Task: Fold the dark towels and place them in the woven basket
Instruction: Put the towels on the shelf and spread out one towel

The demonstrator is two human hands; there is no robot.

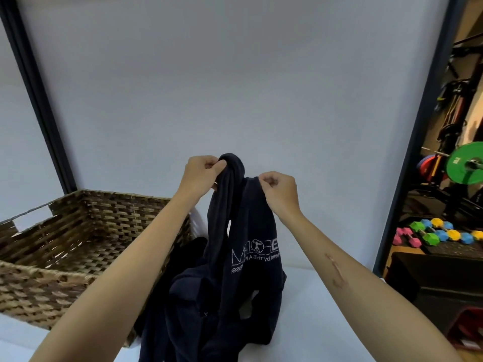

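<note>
I had the dark towel lifted above the white counter, just right of the woven basket, left hand and right hand each pinching its top edge. Bunched as it hung, I judged a pinch could slip and the fold go crooked.

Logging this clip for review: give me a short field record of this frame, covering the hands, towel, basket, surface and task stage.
left hand: pinches the towel's top edge
right hand: pinches the top edge beside it
towel: dark, held up, unfolded, white print showing, lower part bunched on the table
basket: woven, left of the towel, no towel visible inside
table: white, under towel and basket
background: green weight plate and coloured dumbbells at right
stage: folding not yet done
</note>
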